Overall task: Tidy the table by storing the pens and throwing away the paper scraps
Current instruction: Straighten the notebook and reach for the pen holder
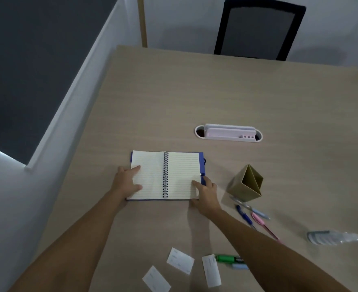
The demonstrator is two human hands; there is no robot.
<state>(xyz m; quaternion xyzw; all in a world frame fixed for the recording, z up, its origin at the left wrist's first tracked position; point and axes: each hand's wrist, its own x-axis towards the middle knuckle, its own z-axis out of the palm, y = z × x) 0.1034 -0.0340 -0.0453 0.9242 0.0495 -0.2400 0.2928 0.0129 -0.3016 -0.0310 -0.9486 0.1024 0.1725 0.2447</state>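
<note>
An open spiral notebook (165, 175) with lined pages and a blue cover lies mid-table. My left hand (127, 182) grips its left page edge; my right hand (206, 191) holds its lower right corner. A tan cardboard pen holder (246, 182) stands to the right. Beside it lie a blue pen (245, 217), a pink pen (264, 227) and a light blue pen (251, 208). A green marker (228, 258) lies near my right forearm, partly hidden by it. Three white paper scraps (180, 260) (156, 280) (211, 270) lie near the front.
A clear plastic bottle (334, 238) lies on its side at the right. A white oval cable tray (228, 133) is set into the wooden table (173, 98). A black office chair (258, 30) stands behind the far edge. The table's left edge runs along a wall.
</note>
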